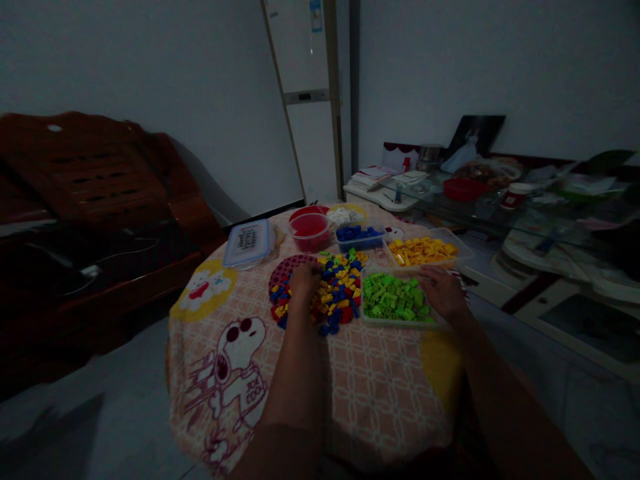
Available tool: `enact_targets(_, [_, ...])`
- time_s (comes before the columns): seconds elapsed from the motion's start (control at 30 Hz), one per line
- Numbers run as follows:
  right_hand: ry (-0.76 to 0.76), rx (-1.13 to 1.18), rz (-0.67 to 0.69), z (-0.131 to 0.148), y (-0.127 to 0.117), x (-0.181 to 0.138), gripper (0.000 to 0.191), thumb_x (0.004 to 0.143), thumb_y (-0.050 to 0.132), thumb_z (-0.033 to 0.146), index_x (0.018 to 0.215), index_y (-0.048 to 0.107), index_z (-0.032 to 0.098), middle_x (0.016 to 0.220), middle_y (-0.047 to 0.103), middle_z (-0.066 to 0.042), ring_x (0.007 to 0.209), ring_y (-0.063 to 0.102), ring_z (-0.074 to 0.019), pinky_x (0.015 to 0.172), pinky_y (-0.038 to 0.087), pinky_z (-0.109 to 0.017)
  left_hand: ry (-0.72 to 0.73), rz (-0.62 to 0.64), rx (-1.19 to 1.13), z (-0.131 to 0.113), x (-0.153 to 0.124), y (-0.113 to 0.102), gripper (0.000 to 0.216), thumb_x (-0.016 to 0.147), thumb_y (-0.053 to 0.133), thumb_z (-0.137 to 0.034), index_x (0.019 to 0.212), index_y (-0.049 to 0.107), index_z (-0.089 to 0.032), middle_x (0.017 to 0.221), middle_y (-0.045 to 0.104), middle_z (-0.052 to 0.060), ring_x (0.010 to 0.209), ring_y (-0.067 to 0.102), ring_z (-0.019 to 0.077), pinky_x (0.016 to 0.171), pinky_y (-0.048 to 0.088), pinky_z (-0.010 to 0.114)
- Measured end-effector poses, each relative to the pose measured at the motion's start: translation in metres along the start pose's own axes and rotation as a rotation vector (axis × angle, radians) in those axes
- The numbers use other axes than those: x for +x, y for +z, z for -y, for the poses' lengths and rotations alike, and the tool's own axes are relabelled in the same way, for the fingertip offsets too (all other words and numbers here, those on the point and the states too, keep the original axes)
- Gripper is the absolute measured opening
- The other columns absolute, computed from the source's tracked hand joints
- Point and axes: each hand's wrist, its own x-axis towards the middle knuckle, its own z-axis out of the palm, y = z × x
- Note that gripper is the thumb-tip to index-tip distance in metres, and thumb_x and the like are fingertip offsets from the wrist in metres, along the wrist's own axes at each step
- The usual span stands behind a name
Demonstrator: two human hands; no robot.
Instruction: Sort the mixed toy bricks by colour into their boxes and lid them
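My left hand [305, 283] reaches into a loose pile of mixed toy bricks [336, 293] in yellow, blue, red and some green. Its fingers are bent down and closed; what they hold, if anything, is hidden. Over the right end of a clear plastic box [400, 324] lies my right hand [444, 291], its fingers stretched out towards the bricks and slightly apart. Light green toy bricks [395, 297] fill that box. I see nothing between the right fingers, though the picture is dark.
Behind stand a box of yellow bricks [423, 251], one of blue bricks [357, 233], white pieces [343, 215] and a red round tub [309, 230]. A lidded box [249, 243] is at the left on the patterned tablecloth [380, 380]. A cluttered glass table [450, 200] stands to the right.
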Motion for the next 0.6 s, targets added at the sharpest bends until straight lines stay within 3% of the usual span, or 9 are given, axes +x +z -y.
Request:
enact_targets(0.23, [-0.009,0.013,-0.015,0.002,0.000,0.000,0.027,0.087,0.052,0.034,0.085,0.077,0.021,0.106,0.075,-0.015,0.102,0.069,-0.0309,0.095,0.055,-0.051,0.048,-0.045,-0.217,-0.004,0.002,-0.008,0.027,0.078,0.062,-0.016,0.100,0.078,-0.018,0.099,0.078,0.006,0.091,0.071,0.0199,0.085,0.052,0.028])
enact_targets(0.37, [-0.009,0.005,-0.016,0.003,0.000,0.000,0.027,0.087,0.052,0.032,0.086,0.077,0.022,0.105,0.075,-0.014,0.103,0.068,-0.0301,0.096,0.054,-0.050,0.113,-0.051,-0.360,-0.023,0.001,-0.008,0.026,0.078,0.063,-0.014,0.099,0.078,-0.017,0.097,0.078,0.005,0.087,0.071,0.0186,0.083,0.053,0.028])
enact_targets(0.6, [0.007,-0.005,-0.002,0.002,-0.001,0.000,0.028,0.086,0.053,0.032,0.088,0.078,0.020,0.108,0.075,-0.014,0.104,0.069,-0.0291,0.097,0.053,-0.049,0.287,0.079,-0.504,-0.062,-0.008,0.007,0.020,0.079,0.064,-0.012,0.094,0.077,-0.015,0.092,0.078,0.005,0.084,0.071,0.0177,0.082,0.055,0.029])
